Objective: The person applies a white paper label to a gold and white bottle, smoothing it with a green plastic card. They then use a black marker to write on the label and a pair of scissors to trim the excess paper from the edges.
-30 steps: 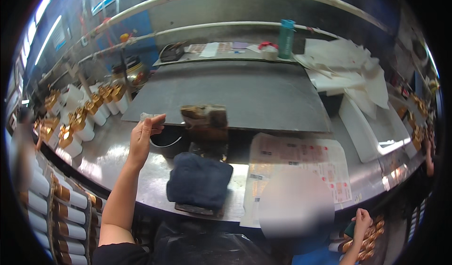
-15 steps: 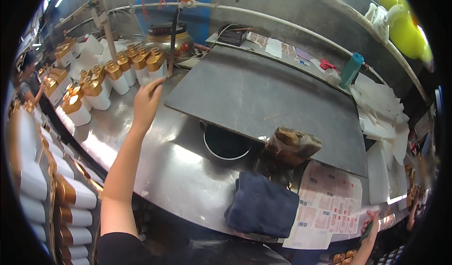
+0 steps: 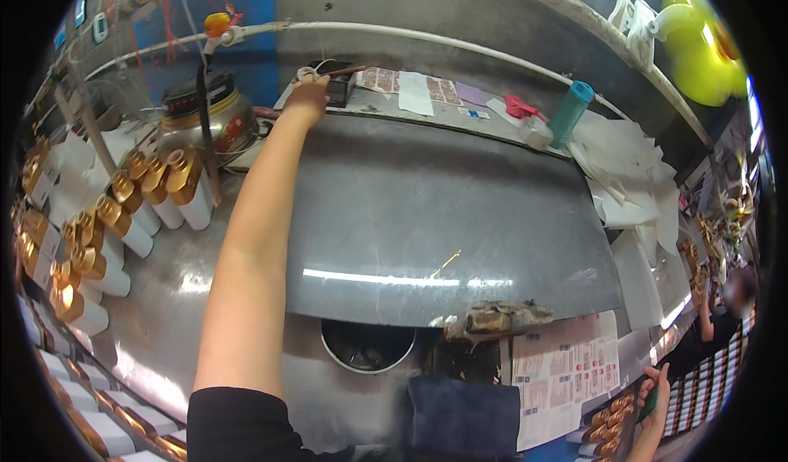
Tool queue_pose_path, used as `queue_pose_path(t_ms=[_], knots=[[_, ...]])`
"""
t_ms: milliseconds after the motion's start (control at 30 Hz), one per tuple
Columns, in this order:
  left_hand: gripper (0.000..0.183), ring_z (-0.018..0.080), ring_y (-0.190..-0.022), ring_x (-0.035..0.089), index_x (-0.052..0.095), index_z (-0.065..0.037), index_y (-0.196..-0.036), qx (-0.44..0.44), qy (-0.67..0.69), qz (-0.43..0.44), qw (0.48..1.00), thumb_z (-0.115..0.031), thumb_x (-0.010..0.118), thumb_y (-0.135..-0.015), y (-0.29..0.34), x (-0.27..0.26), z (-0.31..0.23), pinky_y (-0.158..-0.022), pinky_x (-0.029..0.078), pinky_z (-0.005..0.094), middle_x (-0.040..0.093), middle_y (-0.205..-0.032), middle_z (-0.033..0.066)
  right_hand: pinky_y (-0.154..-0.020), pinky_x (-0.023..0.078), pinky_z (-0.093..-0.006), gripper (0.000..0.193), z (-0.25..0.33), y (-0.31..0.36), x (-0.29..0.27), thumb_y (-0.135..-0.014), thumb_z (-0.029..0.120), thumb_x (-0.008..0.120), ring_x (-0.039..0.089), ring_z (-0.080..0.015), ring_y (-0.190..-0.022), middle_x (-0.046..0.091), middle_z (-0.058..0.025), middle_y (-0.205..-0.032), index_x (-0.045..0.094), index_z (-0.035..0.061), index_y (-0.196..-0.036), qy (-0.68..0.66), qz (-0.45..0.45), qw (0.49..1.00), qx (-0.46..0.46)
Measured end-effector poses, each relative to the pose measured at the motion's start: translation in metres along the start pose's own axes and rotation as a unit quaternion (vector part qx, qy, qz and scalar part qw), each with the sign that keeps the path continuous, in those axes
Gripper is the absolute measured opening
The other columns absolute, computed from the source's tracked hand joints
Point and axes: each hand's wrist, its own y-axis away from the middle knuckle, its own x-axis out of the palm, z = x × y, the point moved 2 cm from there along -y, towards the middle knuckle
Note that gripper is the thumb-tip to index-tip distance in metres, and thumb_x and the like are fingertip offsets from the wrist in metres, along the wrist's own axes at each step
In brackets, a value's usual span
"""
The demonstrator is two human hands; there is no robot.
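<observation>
Fingers of the left hand (image 3: pixel 309 105) bunched at a pale wad (image 3: pixel 308 74) on the back shelf

Head view: the left arm stretches forward over the grey board (image 3: pixel 447 203) to the shelf (image 3: pixel 386 107) at the back of the desk (image 3: pixel 180 253). Its fingers are gathered close together and point away, beside a dark box (image 3: pixel 339 91). The crumpled pale wad sits at their tips; whether they pinch it or only touch it, I cannot tell, since the back of the hand hides the grip.

At lower right, the right hand (image 3: pixel 654 390) has its fingers curled around a small green object (image 3: pixel 649 401), mostly covered by the palm; the index finger stands out from the rest. This hand is beyond the printed sheet (image 3: pixel 566 376), just off its right side.

Along the shelf, right of the dark box, lie a white paper (image 3: pixel 415 93) and a red cloth (image 3: pixel 519 107), with a teal bottle (image 3: pixel 570 114) standing farther right. A dark blue folded cloth (image 3: pixel 464 413) lies at the desk's near edge, left of the sheet.
</observation>
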Motion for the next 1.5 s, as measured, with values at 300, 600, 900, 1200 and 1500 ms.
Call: queue_pose_path(t_ms=[300, 600, 900, 1200, 1500], knots=[[0.024, 0.0357, -0.092, 0.060, 0.061, -0.009, -0.097, 0.010, -0.006, -0.118, 0.993, -0.015, 0.071, -0.076, -0.037, 0.039, 0.045, -0.079, 0.049, 0.0463, 0.061, -0.101, 0.0132, -0.030, 0.027, -0.0204, 0.051, 0.007, -0.003, 0.013, -0.098, 0.052, 0.043, 0.041, -0.0067, -0.036, 0.049, 0.0013, -0.052, 0.062, 0.0041, -0.093, 0.046, 0.022, 0.999, -0.017], [0.025, 0.0349, -0.088, 0.061, 0.060, -0.001, -0.089, 0.081, 0.121, -0.009, 0.989, -0.010, 0.075, -0.071, 0.013, -0.023, 0.008, -0.075, 0.046, 0.0386, 0.064, -0.089, 0.0160, -0.033, 0.027, -0.0196, 0.043, 0.000, -0.014, 0.045, -0.100, 0.043, 0.045, 0.040, -0.0060, -0.038, 0.047, 0.0008, -0.052, 0.061, 0.0025, -0.098, 0.049, 0.093, 0.994, -0.042], [0.020, 0.0312, -0.083, 0.062, 0.060, -0.001, -0.085, 0.136, 0.226, 0.095, 0.960, 0.001, 0.073, -0.069, 0.176, -0.105, -0.089, -0.076, 0.047, 0.0347, 0.064, -0.086, 0.0158, -0.054, 0.041, -0.0177, 0.035, 0.116, 0.071, 0.202, -0.083, 0.014, 0.068, 0.051, -0.0058, -0.059, 0.056, -0.0002, -0.070, 0.062, 0.0003, -0.114, 0.217, 0.305, 0.879, -0.294], [0.025, 0.0295, -0.073, 0.058, 0.062, -0.009, -0.086, 0.106, 0.238, 0.123, 0.957, -0.008, 0.078, -0.067, 0.294, -0.177, -0.120, -0.065, 0.047, 0.0382, 0.058, -0.078, 0.0102, -0.046, 0.045, -0.0244, 0.064, 0.149, 0.175, 0.358, -0.064, 0.026, 0.072, 0.057, -0.0139, -0.066, 0.060, -0.0019, -0.078, 0.059, 0.0117, -0.125, 0.350, 0.295, 0.377, -0.805], [0.023, 0.0257, -0.101, 0.055, 0.068, -0.008, -0.098, 0.037, 0.241, 0.085, 0.966, -0.002, 0.070, -0.076, 0.261, -0.214, -0.107, -0.091, 0.042, 0.0367, 0.064, -0.103, 0.0076, -0.053, 0.049, -0.0233, 0.024, 0.189, 0.134, 0.349, -0.093, 0.018, 0.059, 0.059, -0.0099, -0.060, 0.066, -0.0066, -0.079, 0.063, -0.0032, -0.102, 0.149, 0.479, 0.692, -0.519]])
